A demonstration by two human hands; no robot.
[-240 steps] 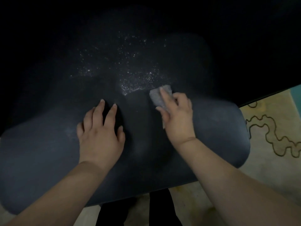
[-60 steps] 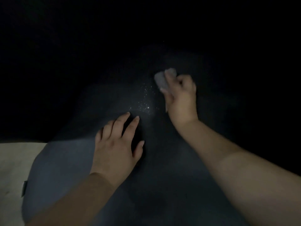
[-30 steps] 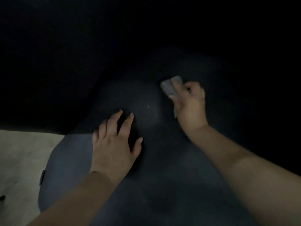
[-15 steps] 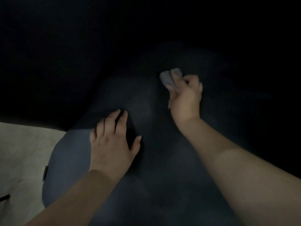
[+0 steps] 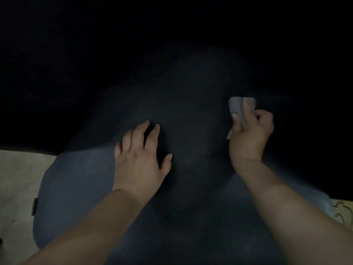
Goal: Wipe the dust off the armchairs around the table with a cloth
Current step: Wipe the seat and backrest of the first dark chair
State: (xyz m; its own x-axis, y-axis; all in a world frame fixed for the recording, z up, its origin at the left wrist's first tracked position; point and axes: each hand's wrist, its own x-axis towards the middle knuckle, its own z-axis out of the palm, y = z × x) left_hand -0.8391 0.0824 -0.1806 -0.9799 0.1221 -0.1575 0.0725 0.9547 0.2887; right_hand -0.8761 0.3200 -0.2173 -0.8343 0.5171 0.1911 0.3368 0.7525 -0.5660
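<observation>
A dark blue-grey armchair (image 5: 76, 180) fills most of the head view, its upper part lost in darkness. My left hand (image 5: 141, 157) lies flat on the chair's surface, fingers spread and straight. My right hand (image 5: 250, 134) is to the right, fingers curled round a small grey cloth (image 5: 236, 107) that sticks out above the fingertips. The cloth is at the right side of the lit patch of upholstery; whether it touches the fabric is hard to tell in the dim light.
Pale floor (image 5: 17, 178) shows at the lower left beside the chair's edge. A small dark tag (image 5: 34, 206) sits on the chair's left side. A strip of patterned rug (image 5: 342, 211) appears at the lower right. Everything beyond the chair is black.
My right hand has carried the cloth to the right across the chair. The bright dust specks seen two seconds ago are gone from view. My left hand has stayed planted.
</observation>
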